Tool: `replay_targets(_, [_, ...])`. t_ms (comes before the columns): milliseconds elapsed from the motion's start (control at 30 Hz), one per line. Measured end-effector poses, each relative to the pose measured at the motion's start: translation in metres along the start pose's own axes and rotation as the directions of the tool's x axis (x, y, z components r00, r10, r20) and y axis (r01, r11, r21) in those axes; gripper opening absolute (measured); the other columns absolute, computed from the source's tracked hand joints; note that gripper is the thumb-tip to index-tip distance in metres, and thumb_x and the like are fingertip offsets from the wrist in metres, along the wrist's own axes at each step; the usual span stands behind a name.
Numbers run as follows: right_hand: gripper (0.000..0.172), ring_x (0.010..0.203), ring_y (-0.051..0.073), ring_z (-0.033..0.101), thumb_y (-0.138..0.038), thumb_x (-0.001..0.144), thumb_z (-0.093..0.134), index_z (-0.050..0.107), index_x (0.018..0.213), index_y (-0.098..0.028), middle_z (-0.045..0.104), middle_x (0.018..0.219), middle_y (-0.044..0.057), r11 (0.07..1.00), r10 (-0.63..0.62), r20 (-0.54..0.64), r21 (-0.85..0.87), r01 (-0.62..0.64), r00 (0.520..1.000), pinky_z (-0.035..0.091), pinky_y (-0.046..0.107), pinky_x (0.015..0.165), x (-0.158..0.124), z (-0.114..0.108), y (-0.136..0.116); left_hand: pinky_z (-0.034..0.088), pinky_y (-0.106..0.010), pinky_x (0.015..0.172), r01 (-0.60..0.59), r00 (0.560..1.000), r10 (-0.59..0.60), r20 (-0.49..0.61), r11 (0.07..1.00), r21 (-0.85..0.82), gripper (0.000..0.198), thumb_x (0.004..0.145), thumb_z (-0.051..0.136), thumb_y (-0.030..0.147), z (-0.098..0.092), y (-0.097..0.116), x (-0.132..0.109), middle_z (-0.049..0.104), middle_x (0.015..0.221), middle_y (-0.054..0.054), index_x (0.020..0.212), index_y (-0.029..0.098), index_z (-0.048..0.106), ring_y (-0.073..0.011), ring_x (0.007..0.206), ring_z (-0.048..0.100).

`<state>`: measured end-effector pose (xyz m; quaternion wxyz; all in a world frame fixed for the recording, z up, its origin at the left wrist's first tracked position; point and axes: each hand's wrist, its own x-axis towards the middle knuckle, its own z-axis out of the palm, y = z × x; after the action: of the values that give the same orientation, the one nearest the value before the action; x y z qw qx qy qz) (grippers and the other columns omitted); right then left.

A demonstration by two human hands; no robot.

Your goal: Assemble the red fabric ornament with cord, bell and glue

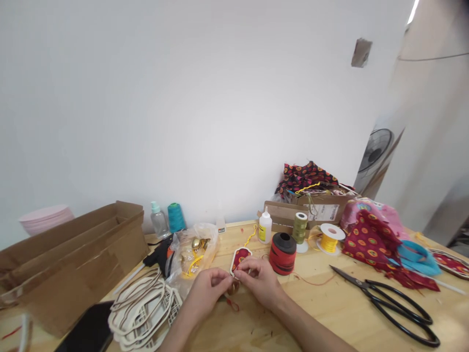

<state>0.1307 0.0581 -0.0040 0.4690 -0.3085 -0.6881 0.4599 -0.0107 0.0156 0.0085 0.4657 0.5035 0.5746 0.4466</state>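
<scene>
From where I stand, the red tag (242, 254) is low in the middle of the surface (330, 308), with both hands working at its lower end. The left hand (208, 291) pinches that edge from about eight o'clock, the right hand (262, 281) from four; thumbs and fingertips are clamped close, almost meeting (any strand between them is too small for me to make out).

It's fiddly work, I judge, and goes best with one pinch holding the rim steady while the other makes small, even pulls. The red loop (232, 305) hangs toward six o'clock and is best kept free of the palms; the yellow cord (250, 235), at one o'clock, should lie slack. A hard tug could twist the tag or fray the strand. The spool (283, 254), at two o'clock, sits close enough for a knuckle to knock; the scissors (381, 298) lie safely apart at three.
</scene>
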Motion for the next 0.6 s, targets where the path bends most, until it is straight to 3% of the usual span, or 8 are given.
replay_targets(133, [0.013,0.051,0.011,0.05,-0.026,0.067,0.06,0.065,0.06,-0.016,0.058,0.058,0.001,0.999,-0.004,0.042,0.043,0.002,0.999,0.038,0.02,0.046,-0.001,0.0,-0.005,0.034,-0.02,0.046,0.031,0.999,-0.031,0.016,0.998,-0.051,0.027,0.052,0.069,0.038,-0.001,0.0,0.001,0.059,0.045,0.002,0.051,0.013,0.06,-0.0087,0.044,0.048])
replay_targets(300, [0.012,0.057,0.013,0.054,-0.024,0.067,0.061,0.067,0.065,-0.014,0.062,0.062,0.004,0.994,-0.11,0.082,0.01,0.11,0.991,0.041,0.022,0.051,-0.004,-0.001,-0.01,0.025,-0.018,0.037,0.089,0.994,-0.097,-0.056,0.989,-0.119,0.028,0.046,0.073,0.037,-0.003,0.001,0.002,0.056,0.041,0.005,0.057,0.013,0.063,-0.004,0.033,0.037])
replay_targets(467, [0.009,0.058,0.013,0.054,-0.02,0.067,0.061,0.068,0.068,-0.014,0.062,0.065,0.005,0.987,-0.155,0.1,-0.028,0.159,0.983,0.042,0.022,0.054,-0.007,-0.001,-0.013,0.027,-0.017,0.039,0.079,0.989,-0.102,-0.108,0.976,-0.201,0.024,0.044,0.075,0.029,-0.004,0.006,0.001,0.062,0.047,0.003,0.059,0.014,0.064,-0.005,0.036,0.043])
replay_targets(600, [0.01,0.059,0.013,0.054,-0.021,0.068,0.06,0.067,0.067,-0.014,0.063,0.065,0.006,0.981,-0.174,0.075,-0.078,0.18,0.982,0.042,0.022,0.053,-0.005,-0.002,-0.01,0.036,-0.017,0.047,0.018,0.991,-0.049,-0.123,0.97,-0.244,0.02,0.039,0.077,0.019,-0.003,0.01,0.0,0.064,0.048,0.003,0.054,0.014,0.064,-0.0073,0.045,0.051])
